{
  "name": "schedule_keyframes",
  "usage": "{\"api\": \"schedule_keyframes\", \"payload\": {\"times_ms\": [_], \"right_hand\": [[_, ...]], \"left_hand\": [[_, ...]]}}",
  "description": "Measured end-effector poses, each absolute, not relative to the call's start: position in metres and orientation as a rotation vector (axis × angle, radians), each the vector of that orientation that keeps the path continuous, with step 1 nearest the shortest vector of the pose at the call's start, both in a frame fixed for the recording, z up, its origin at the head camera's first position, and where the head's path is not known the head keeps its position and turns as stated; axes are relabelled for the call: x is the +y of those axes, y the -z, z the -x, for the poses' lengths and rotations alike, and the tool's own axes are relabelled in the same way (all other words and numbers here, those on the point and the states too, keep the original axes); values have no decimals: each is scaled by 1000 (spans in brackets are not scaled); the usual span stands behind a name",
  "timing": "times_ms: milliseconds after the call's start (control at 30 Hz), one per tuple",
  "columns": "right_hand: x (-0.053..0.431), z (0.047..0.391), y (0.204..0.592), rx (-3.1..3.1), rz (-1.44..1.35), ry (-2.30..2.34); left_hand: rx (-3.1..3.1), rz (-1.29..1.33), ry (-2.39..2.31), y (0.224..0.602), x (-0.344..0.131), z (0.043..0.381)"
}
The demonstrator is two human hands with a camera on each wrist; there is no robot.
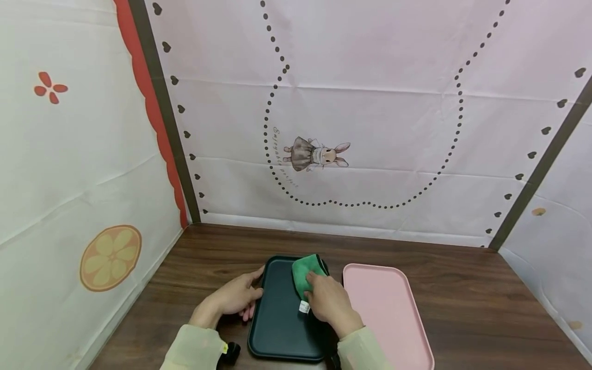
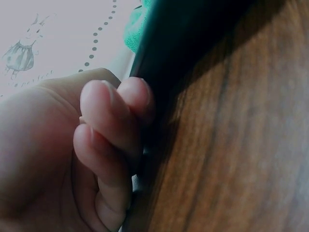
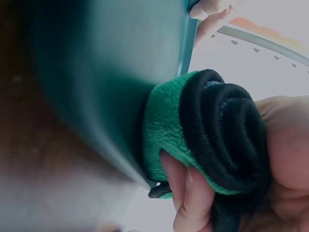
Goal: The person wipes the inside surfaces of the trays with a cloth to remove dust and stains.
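Observation:
A dark green tray lies on the wooden table with a green cloth on its upper right part. The cloth is folded into layers with black edging and has a white tag. My right hand grips the cloth against the tray, and in the right wrist view its fingertips curl around the folds. At the tray's left edge, my left hand holds the rim, thumb on the edge. Curled fingers show beside the tray's side in the left wrist view; their exact contact is partly hidden.
A pink tray lies just right of the dark one. Near the left sleeve is a small black object. Printed cloth walls stand behind and at both sides of the wooden table.

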State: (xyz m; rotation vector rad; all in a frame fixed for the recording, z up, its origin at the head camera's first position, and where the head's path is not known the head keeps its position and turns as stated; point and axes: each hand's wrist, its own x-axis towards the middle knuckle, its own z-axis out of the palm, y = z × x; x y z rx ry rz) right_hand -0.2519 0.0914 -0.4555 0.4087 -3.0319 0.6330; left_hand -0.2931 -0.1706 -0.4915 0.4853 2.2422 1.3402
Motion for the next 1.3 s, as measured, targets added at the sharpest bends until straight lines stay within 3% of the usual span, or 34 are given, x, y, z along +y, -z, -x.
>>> {"api": "schedule_keyframes", "payload": {"times_ms": [1300], "right_hand": [[83,271,438,-3176,-486,-655]], "left_hand": [[2263,-491,-1326,492,-171,293]]}}
